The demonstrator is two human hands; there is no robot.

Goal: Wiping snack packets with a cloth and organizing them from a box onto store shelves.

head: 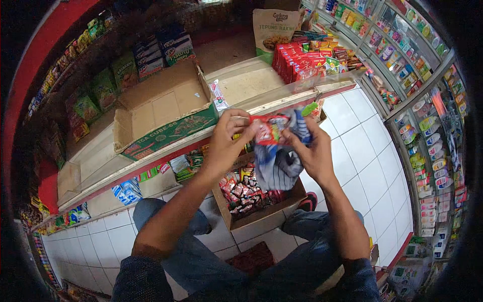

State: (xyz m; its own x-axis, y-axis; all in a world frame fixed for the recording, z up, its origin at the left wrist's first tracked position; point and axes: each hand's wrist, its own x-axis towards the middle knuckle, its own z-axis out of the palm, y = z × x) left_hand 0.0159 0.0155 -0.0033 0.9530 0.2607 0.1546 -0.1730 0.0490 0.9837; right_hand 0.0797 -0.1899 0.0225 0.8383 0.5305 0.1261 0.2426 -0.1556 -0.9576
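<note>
Between my hands is a red sachet (263, 132), blurred. My left hand (225, 141) pinches its left end. My right hand (315, 153) grips a crumpled grey-and-blue striped cloth (281, 171), its thumb at the sachet's right side. The cloth hangs down over a cardboard box (256, 222) on the floor between my knees. Many small wrapped packets (243, 192) fill that box, partly hidden by the cloth. Something bright green (309, 109) shows by my right fingertips; I cannot tell what it is.
An open cardboard carton (169, 136) sits on the wooden shelf ahead, beside a small white packet (219, 94). Farther right stand red sachets (292, 64) in a row and a flour pouch (273, 32). Glass-fronted shelves (396, 94) of goods line the right. A dark red mat (253, 258) lies below me.
</note>
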